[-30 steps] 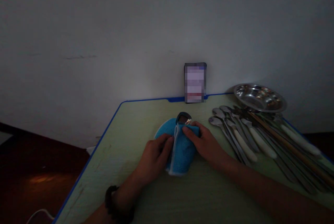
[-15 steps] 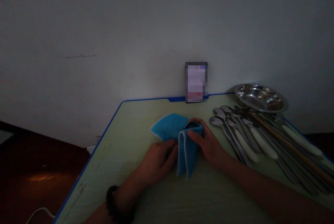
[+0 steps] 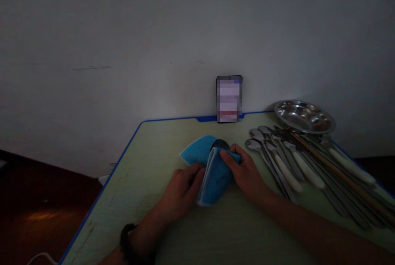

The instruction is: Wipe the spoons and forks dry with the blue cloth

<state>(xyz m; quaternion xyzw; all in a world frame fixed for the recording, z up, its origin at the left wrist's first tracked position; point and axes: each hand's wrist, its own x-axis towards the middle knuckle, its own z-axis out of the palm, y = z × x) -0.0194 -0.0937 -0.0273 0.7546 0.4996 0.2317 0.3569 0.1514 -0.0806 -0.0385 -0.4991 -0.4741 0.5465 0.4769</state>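
Observation:
A blue cloth [image 3: 218, 176] with a pale edge is folded around a rounded, shiny dark metal piece [image 3: 219, 145], whose curved end pokes out at the top. Most of that piece is covered, so its kind cannot be told. My right hand [image 3: 245, 170] is closed on the cloth near this end, thumb in front and fingers behind. On the other side, my left hand [image 3: 185, 187] is closed against the cloth's left edge, its fingertips partly hidden. One cloth flap spreads out flat beyond the left hand.
Several spoons, forks and other utensils [image 3: 298, 162] lie in a row on the table's right side. Behind them a steel bowl [image 3: 304, 117] sits near the wall. A phone [image 3: 229, 99] with a blurred screen leans upright at the back edge of the pale, blue-rimmed table [image 3: 142, 149].
The cloth has been turned and refolded around the metal piece. Its curved end was mostly covered half a second ago and shows again. Both hands stay at nearly the same spot.

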